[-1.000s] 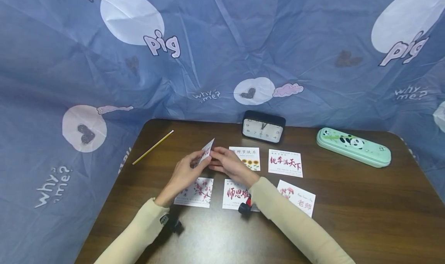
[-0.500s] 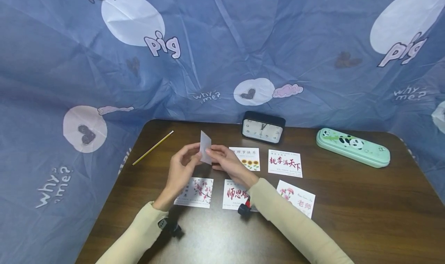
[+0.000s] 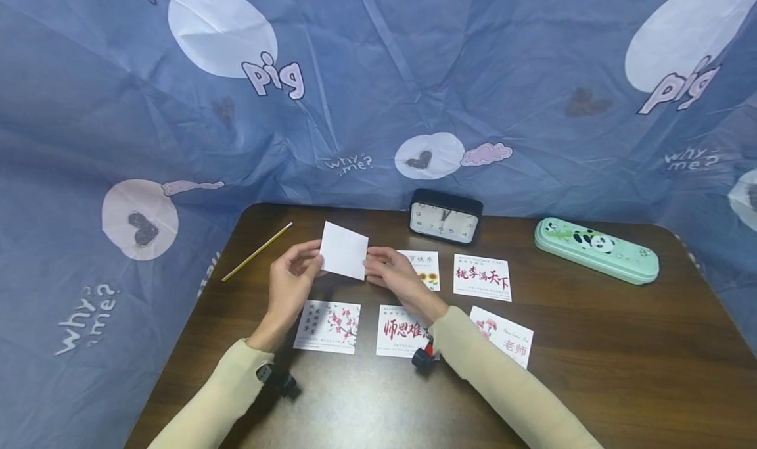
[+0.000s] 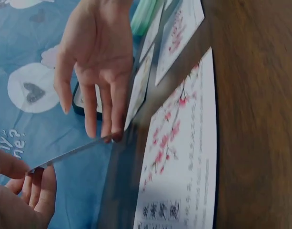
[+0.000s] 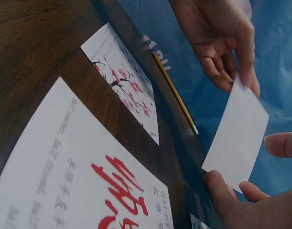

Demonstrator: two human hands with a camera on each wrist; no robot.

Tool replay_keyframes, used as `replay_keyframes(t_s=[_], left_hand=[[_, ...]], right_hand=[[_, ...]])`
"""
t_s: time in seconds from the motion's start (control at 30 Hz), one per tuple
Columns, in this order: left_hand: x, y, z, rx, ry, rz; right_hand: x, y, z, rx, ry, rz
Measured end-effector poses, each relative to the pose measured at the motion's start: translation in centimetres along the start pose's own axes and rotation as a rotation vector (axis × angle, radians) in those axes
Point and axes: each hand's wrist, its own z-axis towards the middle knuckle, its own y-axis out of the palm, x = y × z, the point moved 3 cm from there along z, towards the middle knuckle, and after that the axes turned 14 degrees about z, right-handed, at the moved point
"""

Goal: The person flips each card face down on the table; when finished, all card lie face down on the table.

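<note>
A small card (image 3: 344, 252) is held up over the table, its blank white side facing the head camera. My left hand (image 3: 290, 288) pinches its left edge between thumb and fingers. At the opposite edge, my right hand (image 3: 407, 283) touches the card with nearly straight fingertips; in the right wrist view the thumb (image 5: 281, 144) stands apart from it. Below the left hand lies a card with pink blossoms (image 3: 328, 330). A card with red lettering (image 3: 402, 330) is under the right wrist, and a sunflower card (image 3: 428, 268) is partly hidden behind the right hand.
Another red-lettered card (image 3: 481, 277) and a tilted flower card (image 3: 508, 340) lie to the right on the wooden table (image 3: 621, 344). A black clock (image 3: 445, 217) and a green panda pencil case (image 3: 597, 248) sit at the back. A yellow pencil (image 3: 257, 252) lies at the back left.
The card has turned from its printed face, through edge-on, to its blank side facing the head camera. The left hand has moved slightly left; the right hand stays at the card's right edge.
</note>
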Motion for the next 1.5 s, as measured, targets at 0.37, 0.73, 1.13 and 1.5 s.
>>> replay_keyframes(t_s=[0.37, 0.73, 1.13, 1.5], left_hand=[[-1.9, -0.5, 0.9, -0.007, -0.075, 0.258], [-3.1, -0.7, 1.1, -0.051, -0.099, 0.546], [-3.8, -1.0, 0.6, -0.102, -0.114, 0.582], [-3.9, -1.1, 0.5, -0.118, -0.142, 0.599]], right_hand=[[-0.7, -1.2, -0.9, -0.015, 0.037, 0.026], [-0.4, -1.4, -0.9, -0.016, 0.062, 0.061], [0.5, -1.3, -0.9, -0.007, 0.09, 0.088], [0.4, -1.5, -0.9, -0.023, 0.109, 0.074]])
